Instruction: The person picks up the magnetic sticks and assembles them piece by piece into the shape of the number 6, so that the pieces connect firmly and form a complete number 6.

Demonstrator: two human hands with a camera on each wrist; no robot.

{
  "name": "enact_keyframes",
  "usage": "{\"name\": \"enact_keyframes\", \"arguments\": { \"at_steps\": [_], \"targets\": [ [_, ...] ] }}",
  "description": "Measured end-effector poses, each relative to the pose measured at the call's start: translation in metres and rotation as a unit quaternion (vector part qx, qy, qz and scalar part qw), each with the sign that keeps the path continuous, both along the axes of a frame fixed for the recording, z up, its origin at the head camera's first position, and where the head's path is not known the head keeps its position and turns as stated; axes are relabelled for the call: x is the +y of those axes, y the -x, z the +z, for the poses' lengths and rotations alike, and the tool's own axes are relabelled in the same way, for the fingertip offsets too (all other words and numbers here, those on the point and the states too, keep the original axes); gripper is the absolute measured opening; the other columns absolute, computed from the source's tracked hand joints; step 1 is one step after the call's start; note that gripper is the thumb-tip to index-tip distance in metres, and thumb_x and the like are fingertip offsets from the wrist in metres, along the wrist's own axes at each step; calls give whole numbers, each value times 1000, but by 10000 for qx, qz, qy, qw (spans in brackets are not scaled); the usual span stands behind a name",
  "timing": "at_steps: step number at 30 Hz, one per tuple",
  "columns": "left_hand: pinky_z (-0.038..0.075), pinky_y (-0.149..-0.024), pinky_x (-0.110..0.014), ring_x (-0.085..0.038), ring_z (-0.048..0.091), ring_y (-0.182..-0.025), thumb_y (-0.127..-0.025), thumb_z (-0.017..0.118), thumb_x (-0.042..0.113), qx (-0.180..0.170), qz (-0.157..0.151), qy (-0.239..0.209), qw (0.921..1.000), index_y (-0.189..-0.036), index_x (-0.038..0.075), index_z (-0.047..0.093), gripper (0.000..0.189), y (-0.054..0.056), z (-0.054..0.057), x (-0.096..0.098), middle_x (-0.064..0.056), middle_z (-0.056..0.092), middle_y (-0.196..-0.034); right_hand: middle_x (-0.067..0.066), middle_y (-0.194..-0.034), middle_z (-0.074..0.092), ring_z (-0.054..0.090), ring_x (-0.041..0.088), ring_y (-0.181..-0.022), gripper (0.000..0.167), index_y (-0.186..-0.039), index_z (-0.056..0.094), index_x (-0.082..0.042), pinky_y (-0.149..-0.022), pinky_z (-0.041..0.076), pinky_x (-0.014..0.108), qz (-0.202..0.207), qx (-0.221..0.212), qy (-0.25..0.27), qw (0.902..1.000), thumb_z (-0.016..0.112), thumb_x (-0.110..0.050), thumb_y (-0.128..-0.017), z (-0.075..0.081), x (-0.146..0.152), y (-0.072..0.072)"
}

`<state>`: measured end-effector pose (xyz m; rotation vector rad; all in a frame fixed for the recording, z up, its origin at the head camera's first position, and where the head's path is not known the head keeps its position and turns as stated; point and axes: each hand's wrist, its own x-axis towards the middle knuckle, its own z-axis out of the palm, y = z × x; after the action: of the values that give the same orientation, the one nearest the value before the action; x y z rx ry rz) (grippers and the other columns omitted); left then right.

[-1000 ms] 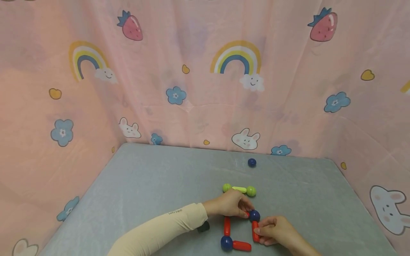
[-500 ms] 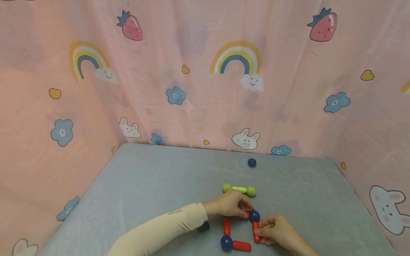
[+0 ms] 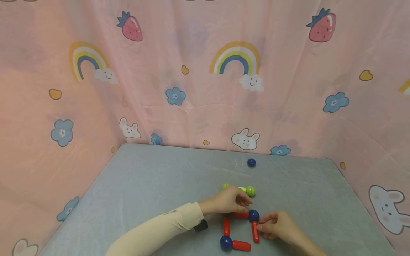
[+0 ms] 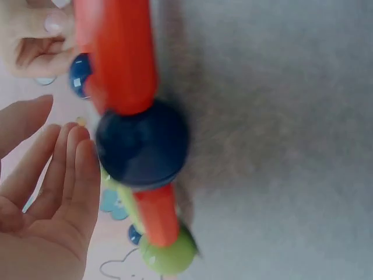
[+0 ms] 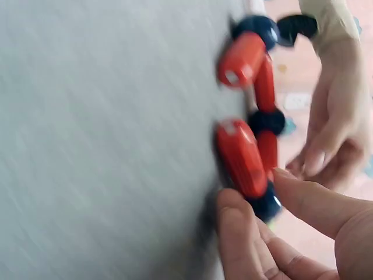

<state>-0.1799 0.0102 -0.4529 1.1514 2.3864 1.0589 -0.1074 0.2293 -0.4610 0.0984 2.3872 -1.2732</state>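
Red magnetic rods and blue balls form a four-sided outline on the table, with a gap at its near right corner. My left hand (image 3: 229, 201) hovers over the far rod (image 3: 241, 214), its thumb and fingers apart with nothing between them in the left wrist view. A blue ball (image 4: 143, 143) below it joins two rods. At the right rod (image 3: 255, 232), my right hand (image 3: 277, 225) has thumb and forefinger parted on either side, close to it; whether they touch is unclear. Another blue ball (image 3: 254, 216) tops that rod. The near left ball (image 3: 226, 243) joins the left rod (image 3: 226, 226) and near rod (image 3: 241, 245).
Beyond my left hand lies a green rod with green balls (image 3: 251, 191) at its ends, partly covered. A loose blue ball (image 3: 251, 163) sits near the back edge of the grey table (image 3: 166, 170). A black object (image 3: 201, 225) shows under the left sleeve. A pink patterned curtain (image 3: 198, 117) surrounds the table.
My left hand has loosened from the far rod and lifted slightly away, uncovering more of it. My right fingers have eased off the right rod, moving slightly right.
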Motion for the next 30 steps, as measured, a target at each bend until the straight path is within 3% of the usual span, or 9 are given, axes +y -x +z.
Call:
{"name": "enact_keyframes", "arguments": {
  "at_steps": [6, 10, 15, 19, 24, 30],
  "targets": [
    [54, -76, -12, 7, 60, -83, -89, 72, 8, -373, 415, -716, 9959, -112, 5, 74, 23, -15, 15, -22, -11, 75, -106, 2, -73, 67, 62, 13, -66, 17, -92, 71, 0, -58, 54, 29, 2, 670, -1020, 9925, 76, -9, -79, 11, 13, 26],
    [54, -69, -13, 9, 59, -78, -88, 75, 12, -364, 571, -763, 9948, -107, 9, 76, 20, -35, 13, -35, -4, 76, -98, 5, -79, 70, 62, 13, -69, 21, -100, 70, 3, -60, 54, 29, 102, 1121, -1165, 9868, 72, -12, -85, 17, 26, 52],
    [50, -64, -11, 11, 54, -73, -86, 78, 18, -189, 426, -423, 9980, -106, 13, 76, 21, -62, 3, -45, 1, 73, -91, 15, -93, 72, 66, 15, -75, 33, -115, 66, 8, -63, 57, 28, 237, 1871, -917, 9778, 69, -15, -91, 17, 37, 92],
    [45, -62, -10, 9, 49, -72, -86, 78, 27, 22, 378, 39, 9993, -108, 19, 76, 23, -76, -6, -46, 7, 66, -87, 21, -106, 71, 67, 21, -86, 39, -125, 62, 6, -68, 57, 29, 270, 2209, -851, 9712, 67, -17, -93, 13, 36, 128],
    [41, -66, -8, 12, 48, -77, -85, 79, 31, 149, 306, 414, 9986, -109, 24, 76, 25, -83, -16, -45, 15, 60, -88, 22, -120, 68, 66, 33, -103, 45, -132, 59, -1, -79, 58, 39, 363, 2420, -1070, 9637, 66, -25, -95, 11, 31, 164],
    [39, -66, -8, 13, 45, -78, -84, 80, 33, 337, 285, 628, 9970, -109, 26, 76, 26, -84, -19, -42, 16, 55, -86, 25, -126, 64, 62, 41, -113, 48, -133, 59, -2, -87, 56, 49, 579, 2422, -1133, 9619, 67, -28, -94, 16, 23, 185]
  ]
}}
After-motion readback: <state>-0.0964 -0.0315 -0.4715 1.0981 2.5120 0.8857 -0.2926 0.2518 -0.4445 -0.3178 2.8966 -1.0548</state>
